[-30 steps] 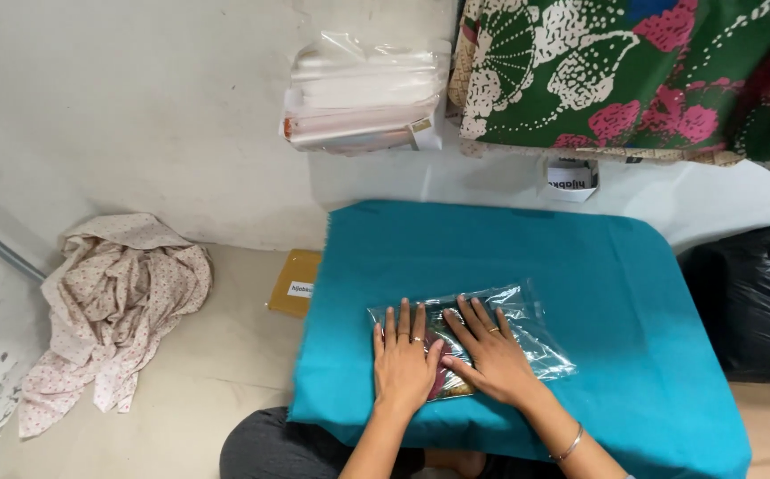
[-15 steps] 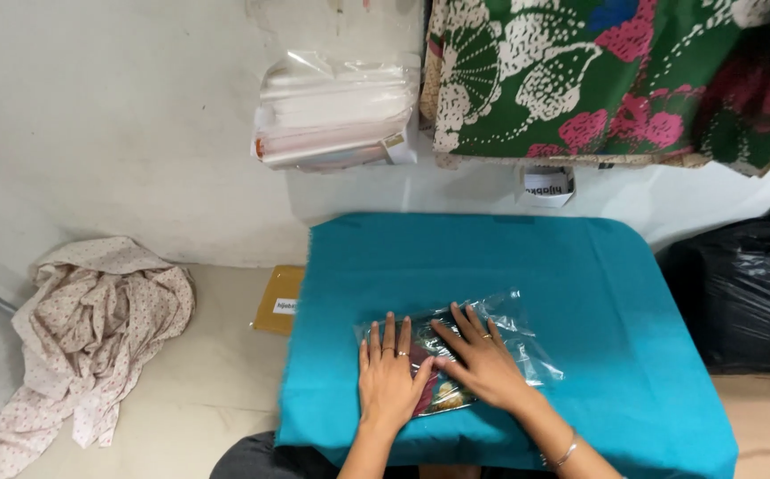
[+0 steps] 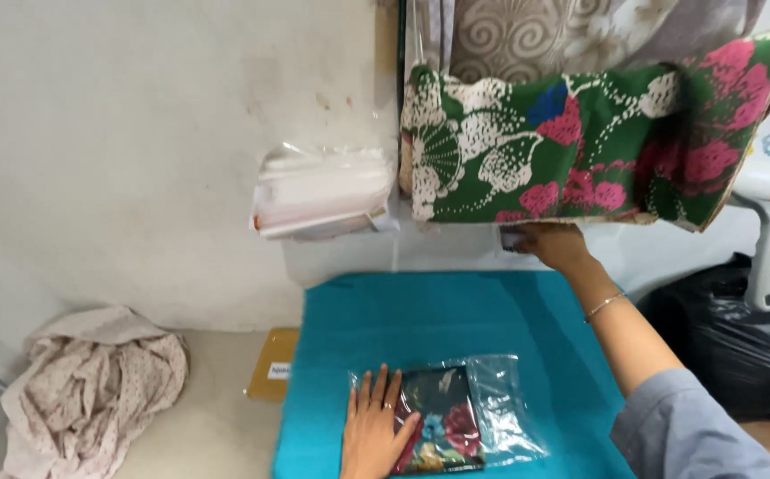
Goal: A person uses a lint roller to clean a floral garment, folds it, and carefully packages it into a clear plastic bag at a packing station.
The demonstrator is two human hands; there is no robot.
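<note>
So there's one clear plastic bag (image 3: 456,421) lying on the teal cloth-covered table (image 3: 456,319), with one folded dark floral fabric piece (image 3: 443,417) inside, crinkly and shiny. The left hand (image 3: 374,435) lies flat on it, fingers spread apart, holding nothing. The right hand (image 3: 555,246) is reaching up to a small grey object (image 3: 514,239) under the green and pink floral cloth (image 3: 598,151); can't tell if it's gripping, it's mostly hidden. One stack of plastic bags (image 3: 323,191) hangs on the wall, one crumpled beige cloth (image 3: 92,386) sits on the floor, one black plastic bag (image 3: 731,355) is cut off at right.
</note>
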